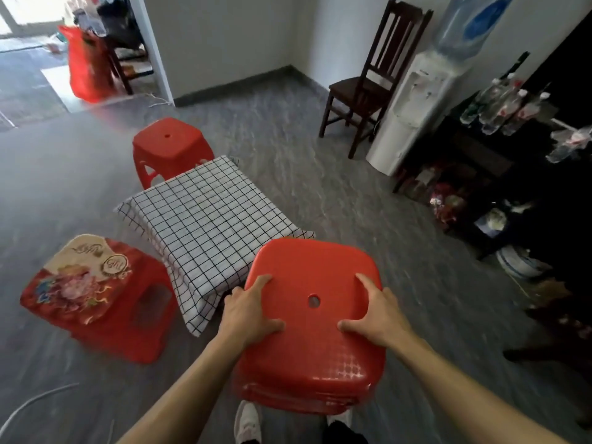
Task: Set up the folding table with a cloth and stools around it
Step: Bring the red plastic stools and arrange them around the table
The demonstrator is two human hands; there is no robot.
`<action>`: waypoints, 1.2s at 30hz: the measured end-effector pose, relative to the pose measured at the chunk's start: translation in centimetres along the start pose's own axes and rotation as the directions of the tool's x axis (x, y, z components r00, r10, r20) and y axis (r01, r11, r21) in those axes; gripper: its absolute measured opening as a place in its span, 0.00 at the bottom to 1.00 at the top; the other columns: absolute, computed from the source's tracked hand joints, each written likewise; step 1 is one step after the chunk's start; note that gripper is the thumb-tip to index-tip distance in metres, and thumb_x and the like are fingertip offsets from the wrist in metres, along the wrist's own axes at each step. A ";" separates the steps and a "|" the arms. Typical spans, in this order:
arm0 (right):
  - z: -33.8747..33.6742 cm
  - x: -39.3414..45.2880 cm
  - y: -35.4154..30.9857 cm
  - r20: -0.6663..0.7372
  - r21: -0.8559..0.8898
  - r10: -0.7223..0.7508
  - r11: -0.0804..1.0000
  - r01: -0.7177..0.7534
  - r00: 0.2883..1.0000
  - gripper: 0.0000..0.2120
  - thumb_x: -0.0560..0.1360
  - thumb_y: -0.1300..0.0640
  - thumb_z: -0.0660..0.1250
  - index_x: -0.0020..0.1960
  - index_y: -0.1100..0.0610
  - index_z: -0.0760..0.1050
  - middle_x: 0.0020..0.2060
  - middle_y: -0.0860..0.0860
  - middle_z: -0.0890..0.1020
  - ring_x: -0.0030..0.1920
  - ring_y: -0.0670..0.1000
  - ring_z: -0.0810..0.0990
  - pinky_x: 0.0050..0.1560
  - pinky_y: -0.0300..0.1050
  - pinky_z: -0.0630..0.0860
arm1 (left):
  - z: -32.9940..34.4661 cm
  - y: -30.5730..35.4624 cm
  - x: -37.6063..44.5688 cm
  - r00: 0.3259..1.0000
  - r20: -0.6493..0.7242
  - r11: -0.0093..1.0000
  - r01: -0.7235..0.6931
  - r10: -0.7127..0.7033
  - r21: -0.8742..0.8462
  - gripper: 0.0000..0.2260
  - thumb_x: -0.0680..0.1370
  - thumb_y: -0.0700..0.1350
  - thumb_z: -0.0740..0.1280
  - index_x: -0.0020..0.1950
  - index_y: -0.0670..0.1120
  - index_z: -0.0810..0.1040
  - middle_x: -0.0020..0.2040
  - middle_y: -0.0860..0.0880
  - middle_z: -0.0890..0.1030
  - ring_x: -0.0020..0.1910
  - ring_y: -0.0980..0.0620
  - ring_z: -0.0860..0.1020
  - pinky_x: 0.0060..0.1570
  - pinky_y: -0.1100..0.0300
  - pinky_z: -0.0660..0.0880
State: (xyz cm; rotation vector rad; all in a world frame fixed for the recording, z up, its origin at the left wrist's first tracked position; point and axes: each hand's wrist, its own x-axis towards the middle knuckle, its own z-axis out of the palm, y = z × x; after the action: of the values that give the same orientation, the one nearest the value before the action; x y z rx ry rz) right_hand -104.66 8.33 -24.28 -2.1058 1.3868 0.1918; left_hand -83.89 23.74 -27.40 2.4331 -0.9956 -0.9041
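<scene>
From my head the one wide camera looks forward and down, close over my forearms, taking in the grey floor (288, 129) out to the far walls

Grey floor (288, 129) — low table (221, 291) under a checked cloth (208, 219).
Red stools stand on it — one far (169, 149), one left bearing a printed bag (80, 277); wooden chair (368, 88) far right.
</scene>
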 end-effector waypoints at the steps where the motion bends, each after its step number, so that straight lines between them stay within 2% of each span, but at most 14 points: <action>1: 0.0 1.1 0.4 0.017 0.003 -0.020 1.000 0.020 1.000 0.57 0.58 0.41 0.81 0.78 0.44 0.53 0.63 0.58 0.69 0.67 0.57 0.70 0.68 0.46 0.67 | 0.5 0.3 0.4 1.000 -0.009 1.000 0.023 -0.023 0.000 0.45 0.61 0.62 0.77 0.72 0.65 0.56 0.59 0.44 0.70 0.61 0.42 0.69 0.62 0.48 0.70; 6: 0.3 6.7 2.9 0.113 0.024 -0.119 0.993 0.117 0.986 0.56 0.58 0.42 0.81 0.78 0.44 0.53 0.63 0.57 0.68 0.66 0.57 0.70 0.67 0.45 0.66 | 3.7 1.4 2.4 0.985 -0.055 0.987 0.159 -0.161 -0.037 0.45 0.60 0.62 0.76 0.71 0.68 0.56 0.59 0.45 0.73 0.60 0.44 0.70 0.61 0.48 0.71; 9: 1.2 10.4 4.6 0.161 -0.002 -0.184 0.982 0.187 0.970 0.55 0.59 0.41 0.80 0.78 0.43 0.53 0.62 0.56 0.67 0.65 0.57 0.71 0.66 0.47 0.68 | 5.9 1.1 3.9 0.970 -0.060 0.971 0.230 -0.234 -0.067 0.43 0.60 0.62 0.76 0.70 0.68 0.58 0.57 0.45 0.75 0.57 0.44 0.73 0.60 0.50 0.73; 14: 4.3 16.3 6.5 0.212 -0.012 -0.257 0.964 0.266 0.943 0.54 0.59 0.40 0.80 0.77 0.43 0.54 0.60 0.55 0.67 0.63 0.57 0.72 0.65 0.49 0.70 | 10.0 0.0 6.8 0.938 -0.107 0.941 0.319 -0.331 -0.117 0.41 0.62 0.58 0.78 0.69 0.68 0.60 0.55 0.47 0.73 0.56 0.46 0.74 0.58 0.49 0.74; 21: 12.1 23.4 11.0 0.165 0.033 -0.283 0.959 0.281 0.945 0.51 0.60 0.41 0.80 0.77 0.44 0.57 0.65 0.54 0.67 0.65 0.55 0.70 0.67 0.50 0.69 | 16.8 -4.7 13.1 0.940 -0.110 0.942 0.310 -0.324 -0.125 0.40 0.65 0.55 0.78 0.72 0.64 0.63 0.57 0.45 0.74 0.57 0.45 0.74 0.60 0.53 0.70; 30: 21.5 30.0 14.8 0.153 0.032 -0.285 0.958 0.284 0.946 0.51 0.61 0.45 0.81 0.76 0.44 0.57 0.65 0.53 0.67 0.65 0.53 0.70 0.66 0.47 0.67 | 25.3 -10.9 19.9 0.928 -0.139 0.932 0.323 -0.346 -0.167 0.40 0.66 0.56 0.77 0.72 0.66 0.61 0.61 0.45 0.71 0.61 0.44 0.71 0.63 0.48 0.71; 36: 24.4 31.3 16.6 0.144 0.000 -0.257 0.966 0.259 0.956 0.50 0.62 0.49 0.81 0.76 0.45 0.57 0.67 0.54 0.65 0.67 0.54 0.68 0.67 0.46 0.66 | 29.6 -12.5 21.1 0.926 -0.148 0.919 0.306 -0.348 -0.249 0.38 0.67 0.53 0.77 0.72 0.64 0.63 0.63 0.46 0.71 0.62 0.44 0.70 0.64 0.48 0.71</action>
State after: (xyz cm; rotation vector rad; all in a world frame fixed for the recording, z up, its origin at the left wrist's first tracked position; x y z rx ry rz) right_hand -100.45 -7.31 -64.14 -2.2178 1.0196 0.2446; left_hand -86.28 14.65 -64.66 2.4727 -0.3984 -0.8147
